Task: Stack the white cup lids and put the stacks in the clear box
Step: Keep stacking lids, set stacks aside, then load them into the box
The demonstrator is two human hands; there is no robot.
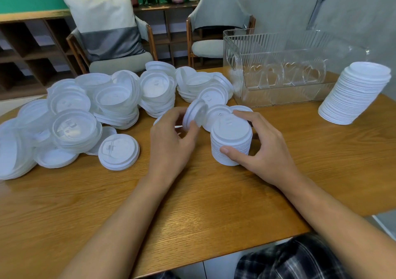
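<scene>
My left hand (pixel 171 141) pinches a single white lid (pixel 194 116), tilted on edge, just left of a short stack of lids (pixel 231 141). My right hand (pixel 263 148) grips that short stack, thumb on its front and fingers round its back. The stack stands on the wooden table (pixel 192 203). A big loose heap of white lids (pixel 107 107) covers the table's left and middle back. A tall finished stack of lids (pixel 355 92) stands at the right. The clear box (pixel 278 94) sits behind, to the right of the heap, with clear dividers inside.
Two chairs (pixel 214 32) stand behind the table, one with a white-and-grey cushion (pixel 105 23). A low wooden shelf (pixel 32 49) runs along the green wall. The table's front edge lies close to my lap.
</scene>
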